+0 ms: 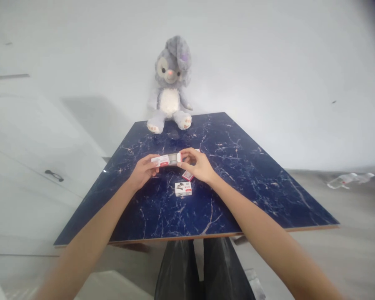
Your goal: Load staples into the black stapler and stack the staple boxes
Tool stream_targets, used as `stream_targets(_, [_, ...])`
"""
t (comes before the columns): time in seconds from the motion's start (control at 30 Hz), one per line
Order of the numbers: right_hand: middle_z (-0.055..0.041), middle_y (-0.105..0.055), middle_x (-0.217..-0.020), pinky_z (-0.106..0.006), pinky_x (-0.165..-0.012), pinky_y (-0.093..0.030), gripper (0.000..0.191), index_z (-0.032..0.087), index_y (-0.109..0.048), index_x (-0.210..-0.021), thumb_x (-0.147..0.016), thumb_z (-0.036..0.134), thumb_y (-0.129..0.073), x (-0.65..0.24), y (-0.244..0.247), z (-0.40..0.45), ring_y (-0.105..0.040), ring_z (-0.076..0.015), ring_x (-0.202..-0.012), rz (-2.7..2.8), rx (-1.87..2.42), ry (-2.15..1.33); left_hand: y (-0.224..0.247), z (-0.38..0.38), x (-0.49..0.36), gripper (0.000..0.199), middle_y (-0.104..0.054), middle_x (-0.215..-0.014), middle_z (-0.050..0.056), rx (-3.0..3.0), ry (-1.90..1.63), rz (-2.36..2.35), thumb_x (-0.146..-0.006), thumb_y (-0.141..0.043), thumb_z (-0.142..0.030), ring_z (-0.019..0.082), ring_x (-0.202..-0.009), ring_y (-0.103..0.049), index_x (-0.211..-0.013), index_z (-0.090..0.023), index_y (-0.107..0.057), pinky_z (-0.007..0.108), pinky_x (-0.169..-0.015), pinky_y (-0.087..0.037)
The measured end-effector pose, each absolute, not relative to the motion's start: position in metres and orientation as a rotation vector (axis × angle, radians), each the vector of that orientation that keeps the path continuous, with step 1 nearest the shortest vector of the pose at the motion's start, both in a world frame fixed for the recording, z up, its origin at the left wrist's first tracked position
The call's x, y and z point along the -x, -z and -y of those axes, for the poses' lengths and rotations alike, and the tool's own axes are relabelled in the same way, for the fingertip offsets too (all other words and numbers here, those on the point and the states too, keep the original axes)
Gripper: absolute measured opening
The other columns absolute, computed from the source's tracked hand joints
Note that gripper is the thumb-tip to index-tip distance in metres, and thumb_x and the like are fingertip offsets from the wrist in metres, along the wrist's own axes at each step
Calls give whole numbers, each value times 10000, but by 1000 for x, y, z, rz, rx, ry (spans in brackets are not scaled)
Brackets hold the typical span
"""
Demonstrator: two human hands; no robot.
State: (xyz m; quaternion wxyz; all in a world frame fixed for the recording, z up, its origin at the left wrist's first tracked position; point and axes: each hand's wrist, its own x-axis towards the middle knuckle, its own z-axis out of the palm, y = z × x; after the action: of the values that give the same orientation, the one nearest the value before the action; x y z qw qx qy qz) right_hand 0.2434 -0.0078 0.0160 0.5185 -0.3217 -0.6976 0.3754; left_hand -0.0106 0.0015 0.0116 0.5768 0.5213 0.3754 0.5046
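Above the middle of the table, a small white-and-red cardboard box (160, 161) is held between my two hands. My left hand (143, 170) is closed round its left end, thumb in front. The fingers and thumb of my right hand (196, 163) pinch the white right end. Between the printed sleeve and that end, a greyish inner part shows; its contents are too small to make out. Just below my right hand lies a red-edged box (188, 175), partly covered by it. Nearer to me sits another white box (183, 188) with a dark picture printed on it.
The blue marble-patterned table (237, 183) stands before me. A grey plush rabbit (169, 89) sits at its far edge against the pale wall. On the floor at the right lies a clear plastic item (346, 180). A white door with a dark handle (54, 175) is at the left.
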Motion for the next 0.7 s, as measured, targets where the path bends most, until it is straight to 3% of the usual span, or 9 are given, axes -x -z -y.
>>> stream_targets(0.23, [-36, -707, -916, -278, -649, -526, 419, 202, -625, -1146, -790, 392, -739, -250, -19, 7, -609, -135, -661, 1653, 805, -870, -13, -1, 14, 376, -696, -834, 46, -1226, -1213, -871, -706, -813, -227, 96, -593, -591, -1055, -163, -689, 189, -488, -452])
stream_targets(0.53, [-34, -702, -977, -290, -708, -535, 409, 208, -578, -1158, -787, 317, -709, -247, -12, 3, -641, -139, -712, 1641, 735, -1053, -11, 0, 11, 382, -707, -887, 59, -1260, -1163, -891, -729, -817, -267, 119, -669, -629, -1067, -164, -672, 231, -604, -518])
stream_targets(0.7, [-31, -708, -955, -270, -669, -528, 414, 200, -587, -1142, -763, 295, -725, -244, -10, 3, -631, -126, -674, 1641, 756, -1078, -10, 2, 9, 413, -706, -897, 54, -1307, -1169, -915, -740, -815, -319, 131, -671, -642, -1088, -163, -655, 259, -627, -539])
